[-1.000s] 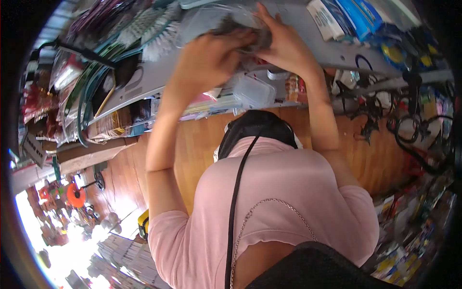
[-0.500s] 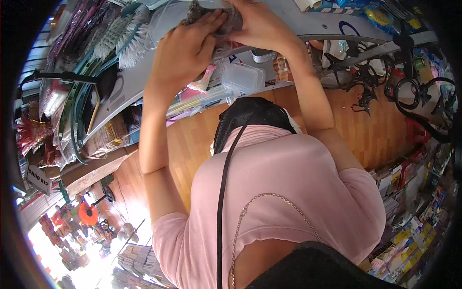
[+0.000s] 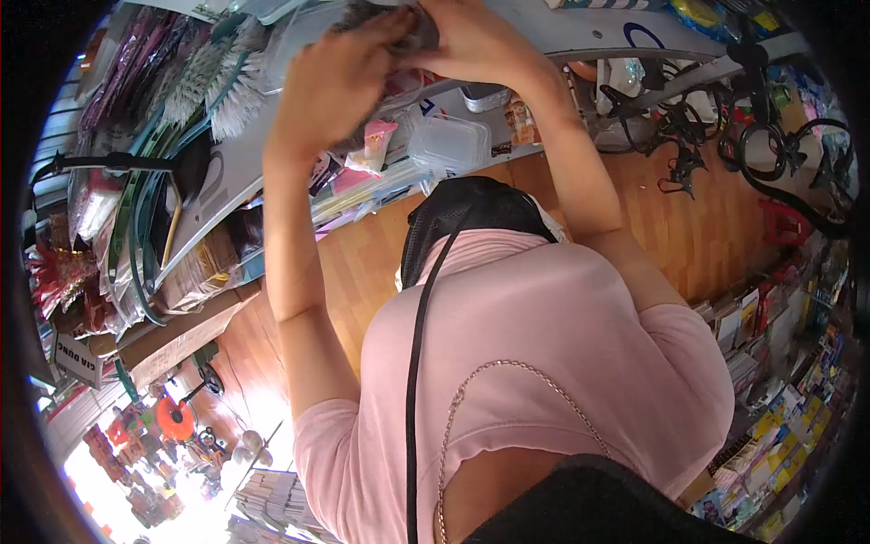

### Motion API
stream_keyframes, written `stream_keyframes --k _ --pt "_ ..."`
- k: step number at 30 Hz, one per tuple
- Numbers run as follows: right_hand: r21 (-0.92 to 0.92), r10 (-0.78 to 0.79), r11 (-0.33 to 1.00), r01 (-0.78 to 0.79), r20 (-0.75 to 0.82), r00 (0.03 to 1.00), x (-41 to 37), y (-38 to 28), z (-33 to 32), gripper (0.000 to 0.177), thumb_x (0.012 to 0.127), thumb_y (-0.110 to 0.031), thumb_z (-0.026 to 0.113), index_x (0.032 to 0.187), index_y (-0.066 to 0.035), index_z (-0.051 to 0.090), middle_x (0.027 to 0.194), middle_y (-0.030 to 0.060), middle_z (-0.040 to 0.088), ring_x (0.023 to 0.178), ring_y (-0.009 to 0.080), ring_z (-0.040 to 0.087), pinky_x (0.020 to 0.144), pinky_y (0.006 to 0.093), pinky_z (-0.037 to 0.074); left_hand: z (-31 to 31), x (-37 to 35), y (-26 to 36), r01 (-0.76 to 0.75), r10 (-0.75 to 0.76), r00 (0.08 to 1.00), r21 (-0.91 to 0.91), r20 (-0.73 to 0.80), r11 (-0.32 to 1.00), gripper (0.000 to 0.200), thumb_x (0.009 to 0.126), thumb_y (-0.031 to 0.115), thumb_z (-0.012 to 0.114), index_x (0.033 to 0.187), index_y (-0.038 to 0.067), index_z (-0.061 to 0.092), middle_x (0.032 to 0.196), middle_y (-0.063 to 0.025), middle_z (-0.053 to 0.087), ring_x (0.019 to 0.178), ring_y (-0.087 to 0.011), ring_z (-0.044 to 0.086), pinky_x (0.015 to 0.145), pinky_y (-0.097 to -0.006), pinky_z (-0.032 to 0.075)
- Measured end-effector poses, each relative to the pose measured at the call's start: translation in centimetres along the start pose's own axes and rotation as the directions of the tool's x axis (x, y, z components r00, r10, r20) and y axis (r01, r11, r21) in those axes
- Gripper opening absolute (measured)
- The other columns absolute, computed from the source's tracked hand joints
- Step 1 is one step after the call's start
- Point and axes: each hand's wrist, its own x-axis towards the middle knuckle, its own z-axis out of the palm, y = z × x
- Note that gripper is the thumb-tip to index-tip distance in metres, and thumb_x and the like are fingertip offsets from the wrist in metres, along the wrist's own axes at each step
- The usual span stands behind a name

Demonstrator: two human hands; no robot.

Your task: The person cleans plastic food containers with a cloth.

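Note:
At the top edge of the view, my left hand (image 3: 328, 80) has its fingers bent over a dark grey cloth (image 3: 367, 13), blurred by motion. Facing it, my right hand (image 3: 480, 47) curls its thumb and fingers around a smoky, see-through item (image 3: 424, 36) whose kind I cannot make out. The cloth presses against this item between both hands. Behind my left hand lies a clear plastic container (image 3: 288, 45) on the grey shelf. Below the hands, another clear plastic box (image 3: 449, 145) rests beside a pink-and-white packet (image 3: 372, 148).
White-bristled brushes (image 3: 231, 77) hang over the shelf at left. Black straps and clips (image 3: 680, 150) dangle on the right. A metal tin (image 3: 485, 96) stands under my right wrist. Wooden flooring (image 3: 362, 263) shows below, with stocked shelves (image 3: 788, 435) at the lower right.
My left hand has shifted slightly down and left with the cloth, and is now blurred. My right hand has moved a little up and left. The whole view has tilted slightly.

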Motion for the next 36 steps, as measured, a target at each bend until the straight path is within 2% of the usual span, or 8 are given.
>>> stream_keyframes --k 7,10,17,19,22,29,33,36 --pt "0.051 0.065 0.996 -0.068 0.044 0.997 -0.1 -1.1 -0.9 0.095 0.074 -0.026 0.076 0.144 0.009 0.022 0.126 0.0353 0.050 0.113 0.0450 0.053 0.096 0.0435 0.045 -2.8 -2.8 -1.1 -0.057 0.061 0.998 -0.225 0.011 0.973 0.045 0.083 0.005 0.040 0.118 0.013 0.066 0.117 -0.0089 0.066 0.106 -0.0329 0.062 0.094 -0.0382 0.047" --pt "0.057 0.034 0.998 -0.033 -0.023 0.999 -0.3 -1.4 -0.9 0.096 0.076 -0.031 0.076 0.144 0.010 0.021 0.127 0.0357 0.050 0.115 0.0442 0.053 0.097 0.0424 0.045 -4.0 -3.6 -4.0 0.154 -0.133 0.984 -0.180 0.121 0.972 0.045 0.085 0.005 0.038 0.122 0.005 0.062 0.127 -0.0108 0.061 0.121 -0.0299 0.055 0.102 -0.0340 0.042" --pt "-0.008 -0.002 1.000 0.002 -0.042 0.999 -0.1 -0.2 0.2 0.096 0.077 -0.032 0.075 0.145 0.010 0.020 0.130 0.0354 0.048 0.116 0.0447 0.052 0.098 0.0422 0.044 0.4 0.0 -8.0 -0.097 0.132 0.979 -0.214 0.156 0.972 0.048 0.093 0.015 0.041 0.140 0.004 0.046 0.146 -0.0127 0.044 0.138 -0.0240 0.036 0.113 -0.0314 0.025" --pt "0.000 0.000 1.000 0.000 -0.042 0.999 0.0 -0.5 -0.2 0.096 0.077 -0.030 0.075 0.145 0.009 0.020 0.130 0.0353 0.048 0.116 0.0448 0.052 0.098 0.0421 0.044 0.4 0.7 -4.9 0.035 0.030 0.976 -0.291 0.217 0.956 0.047 0.092 0.013 0.041 0.138 0.006 0.048 0.143 -0.0135 0.046 0.135 -0.0286 0.041 0.110 -0.0344 0.031" --pt "0.043 0.162 0.984 -0.170 0.154 0.975 0.1 -1.3 -1.2 0.095 0.075 -0.026 0.075 0.146 0.006 0.020 0.130 0.0352 0.048 0.116 0.0451 0.051 0.097 0.0424 0.044 0.0 -0.1 0.7 0.062 -0.052 0.985 -0.056 0.161 0.996 0.045 0.090 0.011 0.040 0.133 0.008 0.052 0.139 -0.0152 0.048 0.128 -0.0363 0.044 0.105 -0.0398 0.037" --pt "0.021 -0.022 0.999 0.024 -0.095 0.995 -0.3 -0.5 0.1 0.094 0.075 -0.020 0.074 0.147 0.004 0.019 0.125 0.0355 0.051 0.113 0.0460 0.053 0.096 0.0429 0.044 -1.7 -3.2 -5.0 0.089 -0.091 0.996 -0.078 -0.024 0.993 0.028 0.087 0.006 0.045 0.107 -0.004 0.061 0.134 -0.0172 0.053 0.125 -0.0368 0.049 0.105 -0.0396 0.040" --pt "0.075 -0.001 0.997 0.005 -0.048 0.999 -0.2 -0.4 0.1 0.094 0.076 -0.017 0.072 0.148 0.004 0.016 0.126 0.0355 0.050 0.113 0.0454 0.053 0.096 0.0422 0.044 -0.2 -1.0 -6.6 -0.227 0.244 0.965 0.163 -0.094 0.960 0.022 0.084 0.009 0.047 0.096 -0.003 0.060 0.131 -0.0143 0.056 0.119 -0.0342 0.053 0.100 -0.0426 0.043" --pt "0.077 0.054 0.995 -0.056 0.028 0.998 0.0 -0.8 -0.6 0.095 0.075 -0.013 0.070 0.149 0.003 0.012 0.127 0.0356 0.049 0.115 0.0448 0.052 0.096 0.0417 0.045 0.5 1.0 -2.5 -0.101 0.114 0.985 -0.096 0.133 0.990 0.040 0.089 0.010 0.044 0.126 0.002 0.055 0.139 -0.0149 0.050 0.126 -0.0337 0.048 0.106 -0.0378 0.038"
